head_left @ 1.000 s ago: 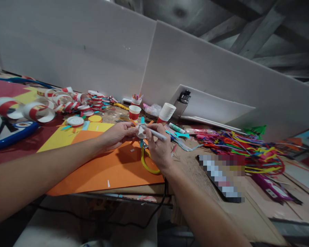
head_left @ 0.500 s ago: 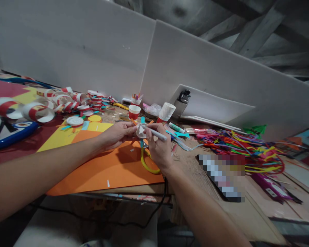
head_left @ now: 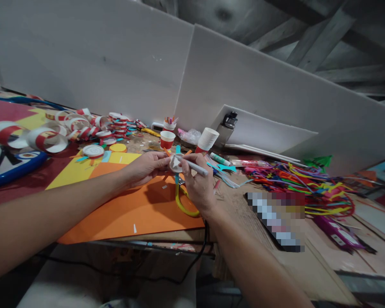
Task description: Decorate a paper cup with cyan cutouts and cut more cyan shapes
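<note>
My left hand (head_left: 147, 167) is closed on a small white paper disc (head_left: 175, 164) with coloured paper strips sticking out around it, held just above the orange card sheet (head_left: 128, 211). My right hand (head_left: 197, 184) grips a white pen (head_left: 194, 166), its tip resting on the disc. A yellow-handled pair of scissors (head_left: 182, 205) lies on the orange sheet right under my right hand.
Red-and-white paper cups (head_left: 167, 139), a stack of white cups (head_left: 207, 140) and a dark bottle (head_left: 226, 128) stand behind my hands. Cut cup rings (head_left: 48, 139) litter the left. A tangle of coloured strips (head_left: 304, 184) lies to the right. White boards (head_left: 244, 81) wall the back.
</note>
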The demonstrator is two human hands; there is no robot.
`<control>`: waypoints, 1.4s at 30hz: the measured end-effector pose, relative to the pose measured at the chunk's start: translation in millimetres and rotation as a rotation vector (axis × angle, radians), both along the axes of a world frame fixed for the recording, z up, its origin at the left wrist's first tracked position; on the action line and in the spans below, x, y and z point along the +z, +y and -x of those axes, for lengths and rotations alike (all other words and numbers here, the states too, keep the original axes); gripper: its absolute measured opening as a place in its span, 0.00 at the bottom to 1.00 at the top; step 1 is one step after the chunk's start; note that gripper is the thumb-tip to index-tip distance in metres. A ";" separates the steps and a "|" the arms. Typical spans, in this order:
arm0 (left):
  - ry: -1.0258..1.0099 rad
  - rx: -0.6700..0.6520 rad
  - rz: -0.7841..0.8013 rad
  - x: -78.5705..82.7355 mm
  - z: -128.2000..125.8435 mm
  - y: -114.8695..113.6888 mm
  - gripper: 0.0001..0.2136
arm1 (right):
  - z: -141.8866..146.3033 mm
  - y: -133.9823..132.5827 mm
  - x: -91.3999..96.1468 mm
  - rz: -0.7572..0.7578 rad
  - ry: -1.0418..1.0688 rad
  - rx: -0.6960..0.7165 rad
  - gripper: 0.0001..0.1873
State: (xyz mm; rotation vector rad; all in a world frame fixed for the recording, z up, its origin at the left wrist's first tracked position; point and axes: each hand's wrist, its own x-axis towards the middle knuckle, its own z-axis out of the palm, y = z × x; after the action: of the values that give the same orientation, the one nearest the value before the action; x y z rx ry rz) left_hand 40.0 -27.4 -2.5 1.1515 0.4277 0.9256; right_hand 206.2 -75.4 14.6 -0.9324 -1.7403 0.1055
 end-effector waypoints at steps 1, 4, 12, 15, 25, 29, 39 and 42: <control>0.004 0.005 0.001 0.2 0.1 -0.2 0.13 | 0.0 -0.2 0.2 0.002 -0.003 -0.003 0.07; 0.013 0.008 -0.005 0.1 0.3 -0.2 0.13 | 0.3 -0.9 0.6 0.003 -0.005 -0.014 0.06; 0.022 0.030 -0.015 -2.5 0.3 0.3 0.14 | 0.3 -0.9 0.2 -0.012 -0.002 -0.006 0.06; 0.028 0.051 -0.017 -1.9 -0.4 -0.8 0.15 | 0.1 -1.1 0.6 -0.024 -0.015 -0.022 0.06; 0.017 0.062 -0.023 0.3 -1.4 -2.6 0.14 | -0.1 -0.4 0.2 -0.056 -0.021 -0.029 0.06; 0.003 0.057 -0.025 -2.2 -1.0 -0.1 0.14 | -0.4 -0.3 0.9 -0.056 -0.018 -0.033 0.06; -0.006 0.056 -0.029 -0.7 -1.4 -1.8 0.14 | -0.7 -0.5 0.2 -0.036 0.003 -0.038 0.06; -0.011 0.061 -0.025 -0.8 -1.4 -1.6 0.14 | -1.0 -0.2 0.1 -0.033 0.011 -0.041 0.06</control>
State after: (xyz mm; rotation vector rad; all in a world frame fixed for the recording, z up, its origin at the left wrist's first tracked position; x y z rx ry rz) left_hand 41.4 -29.0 -3.3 1.1608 0.4455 0.9918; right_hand 207.2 -75.6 14.6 -0.9413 -1.7071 0.0545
